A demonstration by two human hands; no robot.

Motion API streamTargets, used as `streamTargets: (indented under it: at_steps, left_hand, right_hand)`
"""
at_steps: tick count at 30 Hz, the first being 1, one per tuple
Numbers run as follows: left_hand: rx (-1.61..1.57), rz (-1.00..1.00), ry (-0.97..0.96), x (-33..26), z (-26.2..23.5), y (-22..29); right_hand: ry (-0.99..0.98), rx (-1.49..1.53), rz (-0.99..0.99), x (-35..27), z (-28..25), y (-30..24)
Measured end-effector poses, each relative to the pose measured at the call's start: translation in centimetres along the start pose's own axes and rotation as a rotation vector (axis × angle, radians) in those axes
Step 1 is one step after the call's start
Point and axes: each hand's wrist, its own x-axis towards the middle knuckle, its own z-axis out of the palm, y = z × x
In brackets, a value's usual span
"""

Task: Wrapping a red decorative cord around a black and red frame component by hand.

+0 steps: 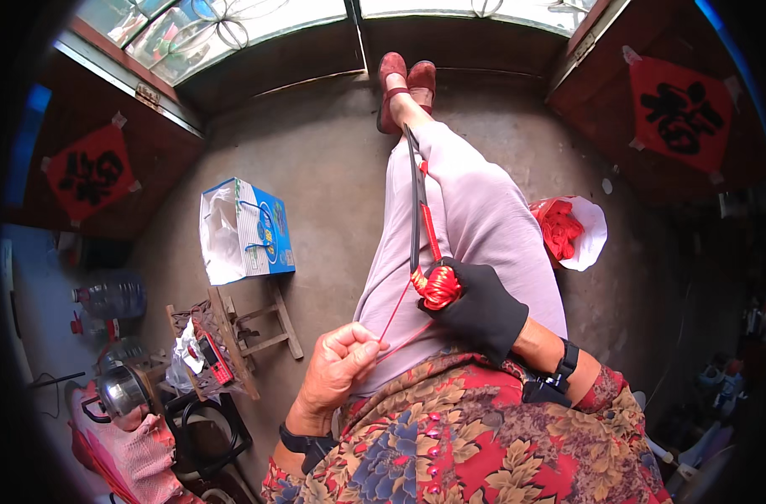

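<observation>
My right hand (484,311), in a black glove, grips a shiny red and gold cord bundle (441,288) above my lap. Long thin black strips (415,202) run from the bundle along my legs toward my ankles, with a flat red band (429,220) beside them. I cannot tell what these strips are. My bare left hand (346,359) is closed in a pinch on a thin red cord (397,311), which stretches taut up to the bundle. Another stretch of red cord slants between the two hands.
To the left stands a blue and white paper bag (270,227). Below it, a wooden stool (232,353) carries a red phone (215,357); a metal pot (127,395) is nearby. A bag of red material (561,231) sits right of my knees. Doors with red paper signs (681,109) flank the window.
</observation>
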Motion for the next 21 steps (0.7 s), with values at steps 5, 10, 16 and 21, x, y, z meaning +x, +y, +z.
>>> streamTargets:
  at_steps: [5, 10, 16, 21]
  left_hand:
    - [0.066, 0.02, -0.067, 0.4, 0.0, 1.2]
    - [0.303, 0.348, 0.117, 3.1, 0.6, 5.2]
    - [0.07, 0.179, 0.009, 7.1, 4.0, 4.6]
    - [0.058, 0.049, -0.051, 7.4, 3.8, 3.7]
  right_hand:
    - [-0.019, 0.065, 0.012, 0.0, -0.1, 0.2]
    - [0.031, -0.043, -0.12, -0.2, -0.4, 0.4]
    - [0.02, -0.098, -0.159, -0.3, 0.0, 0.3]
    - [0.013, -0.144, -0.234, -0.5, -0.6, -0.8]
